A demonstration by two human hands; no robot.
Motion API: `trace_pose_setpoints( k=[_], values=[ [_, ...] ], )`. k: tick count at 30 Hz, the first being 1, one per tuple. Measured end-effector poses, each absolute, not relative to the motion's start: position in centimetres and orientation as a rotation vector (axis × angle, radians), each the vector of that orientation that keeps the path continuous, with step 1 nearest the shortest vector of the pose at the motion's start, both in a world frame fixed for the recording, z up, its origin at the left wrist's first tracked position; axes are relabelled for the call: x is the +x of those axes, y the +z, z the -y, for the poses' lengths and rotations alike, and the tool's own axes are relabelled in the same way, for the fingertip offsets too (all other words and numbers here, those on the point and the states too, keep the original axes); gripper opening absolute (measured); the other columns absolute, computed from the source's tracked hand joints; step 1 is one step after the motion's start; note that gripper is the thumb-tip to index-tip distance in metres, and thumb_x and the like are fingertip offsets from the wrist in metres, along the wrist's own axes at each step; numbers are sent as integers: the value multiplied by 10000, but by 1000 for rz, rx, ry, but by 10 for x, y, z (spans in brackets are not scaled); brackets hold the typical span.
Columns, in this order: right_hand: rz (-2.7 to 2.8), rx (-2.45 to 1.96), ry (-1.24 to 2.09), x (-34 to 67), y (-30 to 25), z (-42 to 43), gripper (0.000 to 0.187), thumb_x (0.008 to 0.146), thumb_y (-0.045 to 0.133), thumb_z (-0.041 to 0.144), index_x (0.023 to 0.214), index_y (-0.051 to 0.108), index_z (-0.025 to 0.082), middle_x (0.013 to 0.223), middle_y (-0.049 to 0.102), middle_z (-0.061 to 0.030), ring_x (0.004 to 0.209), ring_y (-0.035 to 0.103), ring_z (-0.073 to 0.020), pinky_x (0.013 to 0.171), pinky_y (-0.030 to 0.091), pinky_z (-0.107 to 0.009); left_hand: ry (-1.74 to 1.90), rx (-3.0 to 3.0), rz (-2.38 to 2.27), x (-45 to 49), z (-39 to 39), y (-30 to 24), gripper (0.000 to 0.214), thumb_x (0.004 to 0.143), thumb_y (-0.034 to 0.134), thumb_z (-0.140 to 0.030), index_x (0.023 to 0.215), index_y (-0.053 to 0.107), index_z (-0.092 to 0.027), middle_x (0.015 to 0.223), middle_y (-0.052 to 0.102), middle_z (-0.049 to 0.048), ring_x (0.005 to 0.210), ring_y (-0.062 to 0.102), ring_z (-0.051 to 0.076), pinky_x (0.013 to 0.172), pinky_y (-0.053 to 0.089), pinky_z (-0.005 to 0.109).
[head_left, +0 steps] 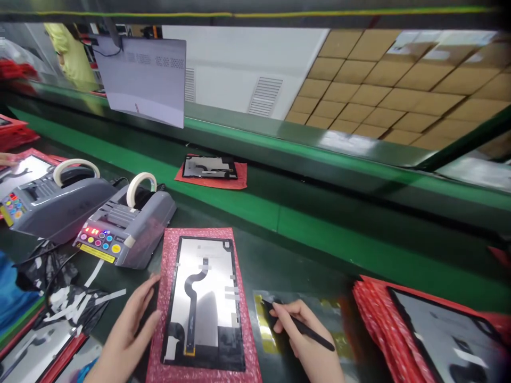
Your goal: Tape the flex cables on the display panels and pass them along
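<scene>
Black-edged panel [212, 306] lies on red bubble wrap [169, 255] toward the near edge of the table [275, 266], likely stiff, fragile, best held by its sides; left hand [126, 335] half open, empty, right hand [305, 338] pinching black tweezers [309, 330] at yellow tape [265, 325].

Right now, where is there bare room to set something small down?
Bare bench shows beyond the yellow-striped sheet, between the front screen panel and the red-wrapped stack. The green strip also looks bare to the right of the far panel. It's crowded at left: tape dispensers, tape scraps and the left hand.
</scene>
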State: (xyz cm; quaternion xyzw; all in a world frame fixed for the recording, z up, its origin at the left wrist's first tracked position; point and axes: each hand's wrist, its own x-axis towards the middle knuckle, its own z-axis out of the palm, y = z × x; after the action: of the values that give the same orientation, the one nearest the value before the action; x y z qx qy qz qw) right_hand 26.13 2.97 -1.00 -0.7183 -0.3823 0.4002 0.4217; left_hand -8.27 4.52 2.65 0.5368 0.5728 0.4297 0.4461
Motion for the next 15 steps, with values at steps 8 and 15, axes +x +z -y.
trace_pose_setpoints(
  k=[8,15],
  values=[
    [880,-1677,1029,261,2,-28,507,702,769,683,622,658,195,577,712,-53,340,404,-74,352,305,-217,1143,573,-1126,-136,-70,48,697,690,727,-784,942,765,-135,800,776,114,684,708,238,615,576,295],
    [914,-1523,1097,226,23,-18,472,764,758,620,582,604,213,556,668,-17,374,403,-77,379,313,-222,1250,635,-1204,-131,-84,52,483,735,809,-632,763,703,-162,443,570,-38,398,463,91,483,430,197]
  ],
)
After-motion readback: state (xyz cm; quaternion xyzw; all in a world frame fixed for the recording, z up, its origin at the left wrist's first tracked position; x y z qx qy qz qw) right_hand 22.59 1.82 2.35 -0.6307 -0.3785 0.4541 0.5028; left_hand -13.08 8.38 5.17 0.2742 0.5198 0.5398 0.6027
